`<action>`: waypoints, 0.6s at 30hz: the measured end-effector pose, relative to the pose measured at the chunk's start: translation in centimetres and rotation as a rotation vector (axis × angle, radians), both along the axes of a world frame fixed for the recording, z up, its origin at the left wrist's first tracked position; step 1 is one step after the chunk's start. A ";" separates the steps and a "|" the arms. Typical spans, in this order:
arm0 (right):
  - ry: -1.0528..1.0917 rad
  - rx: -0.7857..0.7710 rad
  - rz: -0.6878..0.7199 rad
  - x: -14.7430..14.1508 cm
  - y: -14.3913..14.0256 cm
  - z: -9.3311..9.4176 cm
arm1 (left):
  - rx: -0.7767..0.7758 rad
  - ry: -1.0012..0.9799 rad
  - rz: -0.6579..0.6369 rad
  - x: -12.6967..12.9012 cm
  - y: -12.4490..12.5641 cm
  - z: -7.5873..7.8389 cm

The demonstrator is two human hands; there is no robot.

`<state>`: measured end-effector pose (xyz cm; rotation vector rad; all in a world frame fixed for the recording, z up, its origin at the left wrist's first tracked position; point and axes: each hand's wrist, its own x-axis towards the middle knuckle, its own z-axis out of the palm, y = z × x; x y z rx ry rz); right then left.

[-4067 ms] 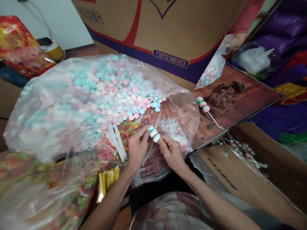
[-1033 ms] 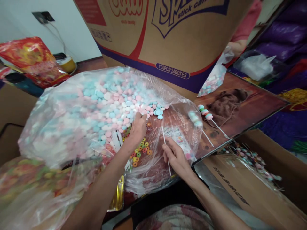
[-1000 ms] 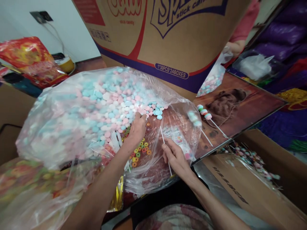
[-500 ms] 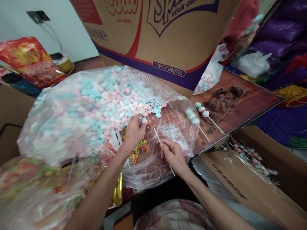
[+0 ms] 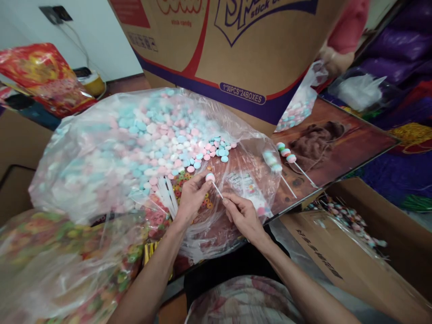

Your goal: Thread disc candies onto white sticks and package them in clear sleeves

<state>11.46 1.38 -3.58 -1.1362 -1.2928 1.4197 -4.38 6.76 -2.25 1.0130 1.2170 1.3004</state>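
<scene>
By the left hand (image 5: pixel 192 194), a pastel candy (image 5: pixel 209 177) is pinched at the fingertips; by the right hand (image 5: pixel 243 215), a white stick (image 5: pixel 217 189) is gripped between thumb and fingers. The candy is seated at the stick's far end, near the middle of the frame, above the worktop (image 5: pixel 362 130). The stick's long axis is laid aslant, with the candy end pointed to the upper left and the other end run down to the lower right, where it is hidden by the right hand.

The stick is judged to be light, thin and fairly stiff, best held along its bare shaft. The candy is judged light, smooth and perhaps brittle, so it is best taken lightly by its rim.

Just beside the left hand, ring candies (image 5: pixel 209 205) and spare sticks (image 5: pixel 166 194) are laid out; beyond them, a clear plastic bag (image 5: pixel 249 135) is filled with pastel pieces. At the right of the frame, two loaded sticks (image 5: pixel 286 152) are laid near a brown cloth (image 5: pixel 319 137), with their candy ends likewise turned to the upper left.
</scene>
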 end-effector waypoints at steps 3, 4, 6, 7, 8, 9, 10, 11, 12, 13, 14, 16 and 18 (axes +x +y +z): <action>-0.005 0.002 -0.007 0.0 0.0 -0.3 | -0.008 -0.028 0.004 -0.2 -0.1 -0.3; -0.002 -0.003 -0.007 0.0 0.1 -0.3 | -0.015 -0.030 0.004 -0.2 -0.2 -0.4; 0.012 -0.023 -0.001 0.1 0.2 -0.1 | -0.034 -0.035 0.011 -0.4 -0.2 -0.4; 0.022 -0.039 0.006 0.1 0.3 0.0 | -0.045 -0.041 0.014 -0.4 -0.2 -0.4; 0.032 -0.056 0.014 0.2 0.4 0.2 | -0.056 -0.049 0.016 -0.5 -0.1 -0.4; 0.044 -0.073 0.024 0.3 0.5 0.3 | -0.064 -0.056 0.014 -0.5 -0.1 -0.3; 0.056 -0.087 0.034 0.4 0.6 0.4 | -0.068 -0.063 0.011 -0.6 -0.1 -0.3; 0.065 -0.099 0.046 0.5 0.7 0.4 | -0.069 -0.064 0.007 -0.6 0.0 -0.3; 0.073 -0.108 0.058 0.6 0.8 0.4 | -0.067 -0.061 0.003 -0.7 0.0 -0.3; 0.076 -0.114 0.066 0.7 0.9 0.3 | -0.063 -0.053 -0.001 -0.7 0.1 -0.3; 0.073 -0.114 0.070 0.8 1.0 0.2 | -0.056 -0.039 -0.006 -0.8 0.1 -0.3; 0.039 -0.097 0.073 0.9 1.0 0.0 | -0.028 0.015 -0.014 -0.9 0.1 -0.6; -0.014 -0.065 0.061 0.9 1.0 -0.1 | 0.029 0.106 -0.019 -1.0 0.0 -1.0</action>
